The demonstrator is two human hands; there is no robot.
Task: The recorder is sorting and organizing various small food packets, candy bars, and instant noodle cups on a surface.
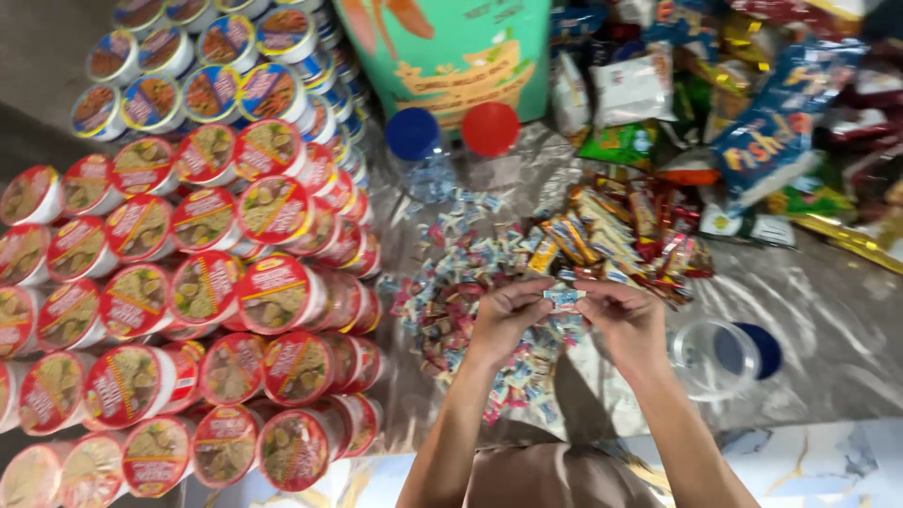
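Left hand [505, 315] and right hand [625, 315] meet over a heap of wrapped sweets [461, 292] — fingers of both pinched on the ends of one small pale candy wrapper [564, 298]. Stacked noodle cups [188, 301] lie left; a clear jar [717, 357] — uncapped — right.

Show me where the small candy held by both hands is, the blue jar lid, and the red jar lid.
small candy [564, 298], head view, middle of its wrapper.
blue jar lid [413, 134], head view, centre of its top.
red jar lid [490, 129], head view, centre of its top.

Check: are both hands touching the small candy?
Touching. The head view shows the left hand and right hand pinching opposite ends of the candy.
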